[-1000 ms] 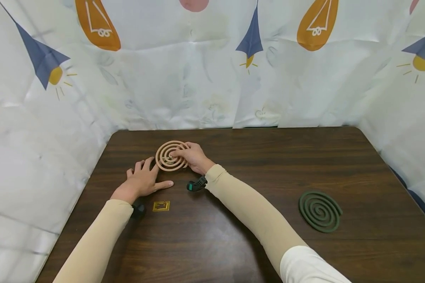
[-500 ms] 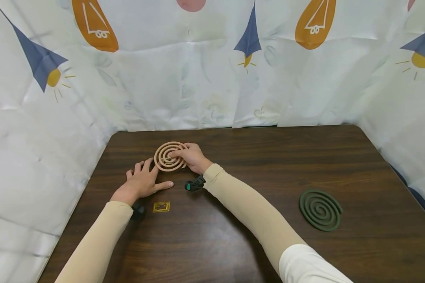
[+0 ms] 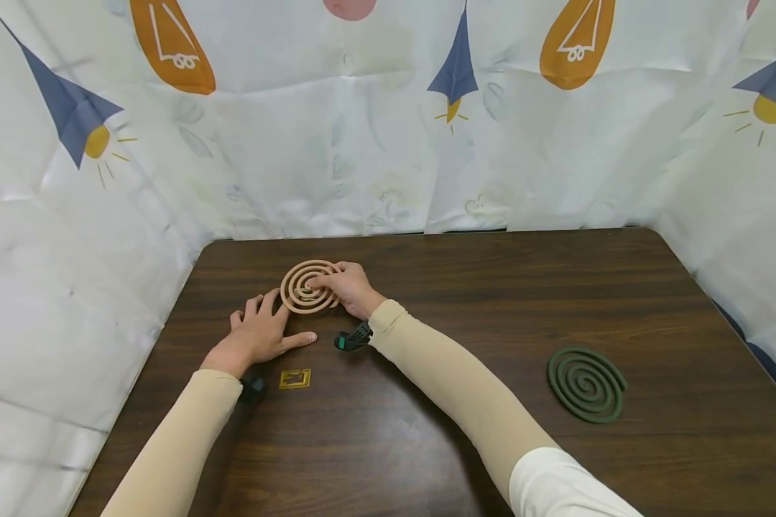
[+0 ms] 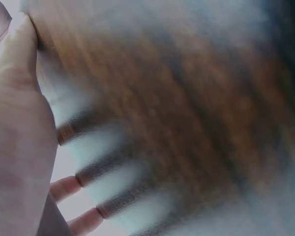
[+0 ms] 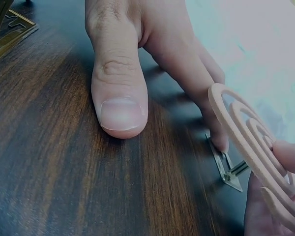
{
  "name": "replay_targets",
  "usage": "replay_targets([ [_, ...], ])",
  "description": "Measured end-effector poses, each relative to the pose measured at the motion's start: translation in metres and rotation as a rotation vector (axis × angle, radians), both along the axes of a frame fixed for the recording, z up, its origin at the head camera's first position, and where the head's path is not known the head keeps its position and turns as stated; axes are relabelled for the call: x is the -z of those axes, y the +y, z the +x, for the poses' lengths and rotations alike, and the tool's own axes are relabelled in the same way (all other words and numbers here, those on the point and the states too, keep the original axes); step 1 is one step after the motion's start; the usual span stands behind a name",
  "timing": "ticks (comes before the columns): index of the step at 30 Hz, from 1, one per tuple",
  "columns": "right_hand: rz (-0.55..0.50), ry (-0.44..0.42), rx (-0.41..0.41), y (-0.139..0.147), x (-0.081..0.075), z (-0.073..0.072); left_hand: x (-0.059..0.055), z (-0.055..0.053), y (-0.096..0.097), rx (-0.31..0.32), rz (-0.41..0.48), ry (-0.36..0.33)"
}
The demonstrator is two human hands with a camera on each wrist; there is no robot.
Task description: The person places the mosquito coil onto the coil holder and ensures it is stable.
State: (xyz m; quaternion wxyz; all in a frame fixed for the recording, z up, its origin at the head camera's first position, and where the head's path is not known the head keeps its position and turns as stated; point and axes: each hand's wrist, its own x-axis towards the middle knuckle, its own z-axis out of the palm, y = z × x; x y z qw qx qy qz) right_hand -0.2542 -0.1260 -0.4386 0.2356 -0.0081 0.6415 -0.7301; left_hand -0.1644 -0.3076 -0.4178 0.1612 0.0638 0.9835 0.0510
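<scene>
My right hand (image 3: pixel 356 289) pinches a tan mosquito coil (image 3: pixel 289 296) near its centre, thumb on top and fingers underneath. In the right wrist view the coil (image 5: pixel 236 129) is tilted above a small metal coil stand (image 5: pixel 218 160), whose upright prong points up to it; whether the two touch I cannot tell. My left hand (image 3: pixel 255 337) rests on the table with its fingers spread. Its index fingertip presses on the base of that stand, while the thumb lies out to the right on the wood. The left wrist view shows mostly palm (image 4: pixel 19 132) and blurred table.
A second gold metal stand (image 3: pixel 294 378) lies on the brown table (image 3: pixel 453 309) below my left thumb. A green mosquito coil (image 3: pixel 585 385) lies flat at the right. White patterned cloth (image 3: pixel 375 165) hangs behind the table and on both sides.
The tan coil and my right hand have shifted slightly left and toward me. My left hand keeps its place, and the green coil and second stand lie as before.
</scene>
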Motion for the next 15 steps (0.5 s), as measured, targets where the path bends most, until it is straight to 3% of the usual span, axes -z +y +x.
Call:
replay_targets([
  [15,0.056,0.026,0.017,0.0017,-0.0063,0.0049,0.0003,0.0021,0.0002,0.009,-0.013,-0.005],
])
